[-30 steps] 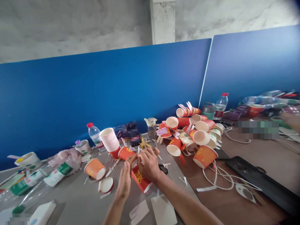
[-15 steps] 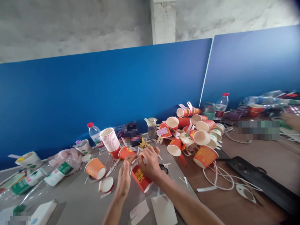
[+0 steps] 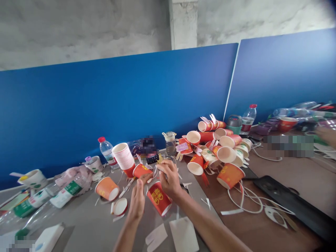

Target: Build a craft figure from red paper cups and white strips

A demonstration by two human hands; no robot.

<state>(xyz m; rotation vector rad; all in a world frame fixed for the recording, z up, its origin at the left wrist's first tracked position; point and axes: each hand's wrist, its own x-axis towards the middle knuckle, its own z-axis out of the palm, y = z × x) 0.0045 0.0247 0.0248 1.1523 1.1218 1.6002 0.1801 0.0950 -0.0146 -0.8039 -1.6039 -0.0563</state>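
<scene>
Above the grey table [image 3: 78, 224], my left hand [image 3: 138, 199] and my right hand [image 3: 169, 178] meet over a red paper cup [image 3: 159, 198] that lies on its side with its mouth toward me. Both hands pinch a small white paper strip [image 3: 154, 171] between their fingertips, just above the cup's base. My right hand's fingers are curled round the strip's right end. My left thumb and forefinger close on its left end. Cut white paper pieces [image 3: 183, 234] lie near my forearms.
A stack of white cups [image 3: 123, 156], an orange cup [image 3: 106, 189] and water bottles [image 3: 107, 151] sit left. A heap of red and white cups [image 3: 220, 150] lies to the right, with white cords [image 3: 244, 203] and a black keyboard [image 3: 294, 206]. Blue partitions [image 3: 118, 101] close the back. Another person's hand [image 3: 327, 134] shows far right.
Both hands have lifted slightly and drawn apart, stretching the white strip. More of the red cup now shows beneath them.
</scene>
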